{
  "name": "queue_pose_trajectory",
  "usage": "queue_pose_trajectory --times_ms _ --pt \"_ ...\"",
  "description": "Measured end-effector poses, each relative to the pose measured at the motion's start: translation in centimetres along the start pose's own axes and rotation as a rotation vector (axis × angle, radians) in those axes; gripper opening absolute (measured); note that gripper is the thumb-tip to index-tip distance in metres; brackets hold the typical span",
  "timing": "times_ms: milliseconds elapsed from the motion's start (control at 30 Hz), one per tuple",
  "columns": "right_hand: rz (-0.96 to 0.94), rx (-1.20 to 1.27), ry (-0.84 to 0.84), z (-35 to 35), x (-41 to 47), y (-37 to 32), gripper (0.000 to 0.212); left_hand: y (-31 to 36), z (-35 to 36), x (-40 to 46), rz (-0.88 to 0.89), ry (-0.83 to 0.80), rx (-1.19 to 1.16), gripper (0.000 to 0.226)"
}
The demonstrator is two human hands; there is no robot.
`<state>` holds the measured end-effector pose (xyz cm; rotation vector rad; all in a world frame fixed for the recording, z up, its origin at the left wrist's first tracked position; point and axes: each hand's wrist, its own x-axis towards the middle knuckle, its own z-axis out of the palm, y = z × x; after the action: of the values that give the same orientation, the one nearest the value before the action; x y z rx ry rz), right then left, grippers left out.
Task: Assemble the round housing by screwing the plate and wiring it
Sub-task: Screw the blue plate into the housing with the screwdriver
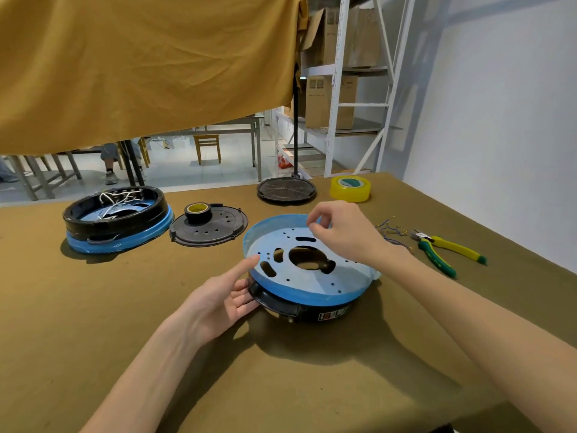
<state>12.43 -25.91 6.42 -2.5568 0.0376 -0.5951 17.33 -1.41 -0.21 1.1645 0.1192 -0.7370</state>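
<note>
The round housing (307, 276) sits on the olive table cloth (125, 339) right in front of me, its blue-filmed plate (299, 270) facing up inside a raised blue rim. A small sticker (332, 315) on the housing's black side wall, nearest me, carries red and white marks too small for me to read. The pliers (446, 250) to the right of the housing have lettering on a green grip that I cannot make out either.

My left forearm comes in from the lower left. My left hand (221, 296) is open, fingers straight, resting against the housing's black left edge, the forefinger reaching up to the blue rim. My right arm crosses in from the right, and my right hand (340, 234) hovers over the far side of the plate with thumb and forefinger pinched together; whether anything is between them I cannot tell.

Behind the housing lie a clear yellow tape roll (350, 189) and a black disc (286, 190); left of it, a perforated black cover (208, 228) bears a black tape roll (198, 212), and beyond that stands a second housing (117, 220). Loose wires (390, 232) lie just right of my right wrist.
</note>
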Motion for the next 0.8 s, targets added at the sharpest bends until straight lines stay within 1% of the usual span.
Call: queue_pose_trajectory --times_ms 100,133,167,267,333,400,467,533,567,600,633,667,733,800 --pt "0.144 0.022 0.259 -2.0 -1.7 3.0 0.008 0.4 0.3 0.1 -0.009 0.064 -0.045 0.077" --pt "0.209 0.003 0.292 -2.4 -2.3 4.0 0.008 0.6 0.2 0.1 -0.014 0.075 -0.075 0.077" --pt "0.277 -0.027 0.281 -2.6 -2.9 4.8 0.008 0.7 0.2 0.2 -0.016 0.080 -0.101 0.077" --pt "0.466 -0.174 0.093 -2.0 -4.7 6.9 0.012 0.6 0.4 0.2 -0.004 0.090 -0.140 0.079" --pt "0.528 -0.250 -0.050 -1.1 -5.6 7.6 0.018 0.5 0.5 0.2 0.012 0.091 -0.148 0.077" --pt "0.545 -0.226 -0.150 -0.4 -6.0 7.7 0.027 0.6 0.4 0.3 0.008 0.077 -0.154 0.077" --pt "0.529 -0.163 -0.185 -0.1 -6.2 7.7 0.035 0.7 0.1 0.3 -0.012 0.054 -0.159 0.078" --pt "0.498 -0.163 -0.241 -0.1 -6.1 7.7 0.044 0.9 -0.3 0.3 -0.031 0.028 -0.171 0.079" --pt "0.488 -0.184 -0.267 -0.1 -6.1 7.8 0.043 1.0 -0.5 0.3 -0.039 0.018 -0.175 0.079" --pt "0.484 -0.206 -0.267 0.0 -6.0 7.8 0.036 1.0 -0.5 0.3 -0.045 0.013 -0.176 0.079" --pt "0.483 -0.213 -0.233 0.0 -5.9 7.9 0.027 0.9 -0.6 0.3 -0.048 0.011 -0.172 0.079" --pt "0.480 -0.199 -0.164 -0.2 -5.8 7.8 0.021 0.9 -0.7 0.4 -0.047 0.010 -0.162 0.080" --pt "0.443 -0.159 0.072 -0.8 -5.5 7.3 0.017 1.1 -1.1 0.6 -0.044 0.009 -0.145 0.080" --pt "0.355 -0.125 0.333 -1.9 -4.9 6.4 0.021 1.6 -1.7 0.7 -0.051 0.011 -0.144 0.080"
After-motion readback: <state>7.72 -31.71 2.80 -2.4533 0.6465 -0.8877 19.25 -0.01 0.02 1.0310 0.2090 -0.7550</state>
